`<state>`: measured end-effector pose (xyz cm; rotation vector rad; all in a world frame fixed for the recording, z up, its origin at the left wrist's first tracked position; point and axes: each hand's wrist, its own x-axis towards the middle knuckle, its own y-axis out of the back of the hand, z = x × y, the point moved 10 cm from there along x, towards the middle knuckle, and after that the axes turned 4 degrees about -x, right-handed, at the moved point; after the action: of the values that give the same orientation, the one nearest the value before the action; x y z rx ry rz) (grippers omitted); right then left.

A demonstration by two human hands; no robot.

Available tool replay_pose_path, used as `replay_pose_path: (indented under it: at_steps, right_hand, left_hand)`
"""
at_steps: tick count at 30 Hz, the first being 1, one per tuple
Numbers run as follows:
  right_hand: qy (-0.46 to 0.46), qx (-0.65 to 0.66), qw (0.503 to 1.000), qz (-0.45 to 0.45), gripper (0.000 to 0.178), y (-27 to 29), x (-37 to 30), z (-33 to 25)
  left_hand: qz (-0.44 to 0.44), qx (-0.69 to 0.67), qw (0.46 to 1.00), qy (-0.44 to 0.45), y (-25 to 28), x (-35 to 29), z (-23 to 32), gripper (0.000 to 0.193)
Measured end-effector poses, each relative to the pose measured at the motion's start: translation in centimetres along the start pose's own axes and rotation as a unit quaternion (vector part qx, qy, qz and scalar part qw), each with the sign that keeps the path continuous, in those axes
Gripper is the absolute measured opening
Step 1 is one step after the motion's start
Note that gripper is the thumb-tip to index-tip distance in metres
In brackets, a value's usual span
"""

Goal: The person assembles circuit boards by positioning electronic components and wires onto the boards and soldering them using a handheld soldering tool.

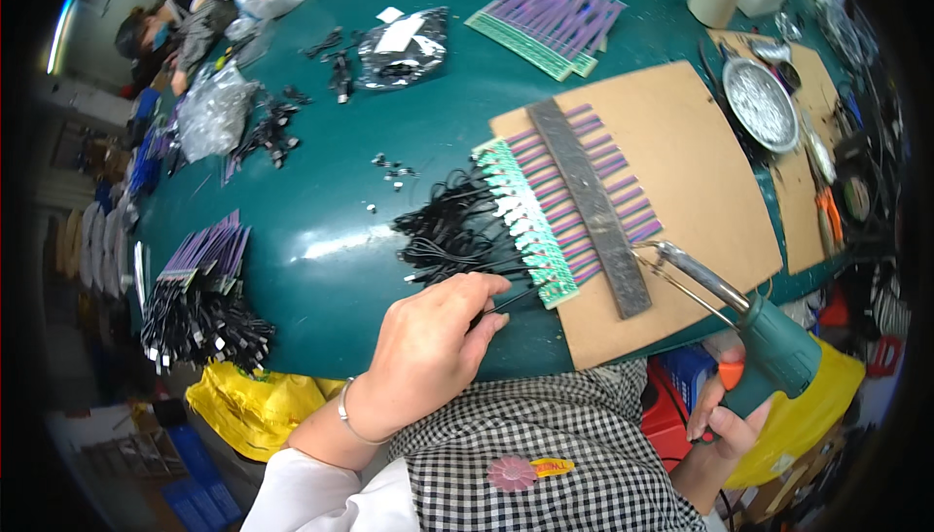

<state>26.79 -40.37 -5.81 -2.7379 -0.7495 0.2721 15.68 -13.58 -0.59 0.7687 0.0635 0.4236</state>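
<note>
My left hand (428, 333) pinches a thin black cable (520, 299) beside the near end of a green circuit board strip (530, 226). More black cables (452, 226) bunch up along the left side of that strip. Purple-striped ribbon wires (623, 177) run out to its right, under a dark flat bar (589, 206) lying across them. All this rests on a brown cardboard sheet (705, 172). In my right hand (725, 425) is a green soldering gun (778, 347) with an orange trigger; its metal tip reaches toward the bar's near end.
Finished-looking cable bundles (204, 308) lie at the left table edge. Farther back are more green boards with purple ribbons (550, 21), a bag of black parts (404, 46) and clear plastic wrap (214, 114). A metal bowl (759, 104) stands at right. Another person (185, 31) sits far left.
</note>
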Motion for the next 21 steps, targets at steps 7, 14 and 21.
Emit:
replay_pose_path:
  at_steps: [7, 14, 21]
  right_hand:
    - [0.049, 0.001, 0.999, 0.0, 0.061, 1.1, -0.4, -0.6]
    - [0.015, 0.024, 0.999, -0.034, 0.055, -0.8, -0.4, -0.7]
    - [-0.025, 0.02, 0.999, -0.019, 0.05, -1.2, 0.0, -0.1]
  left_hand:
    - [-0.016, 0.045, 0.999, 0.015, 1.5, -1.5, -2.0, 0.043]
    - [0.243, 0.171, 0.948, 0.111, 15.1, 1.4, -13.9, 0.013]
    - [0.4, 0.277, 0.829, 0.276, 22.7, 0.8, -28.3, 0.036]
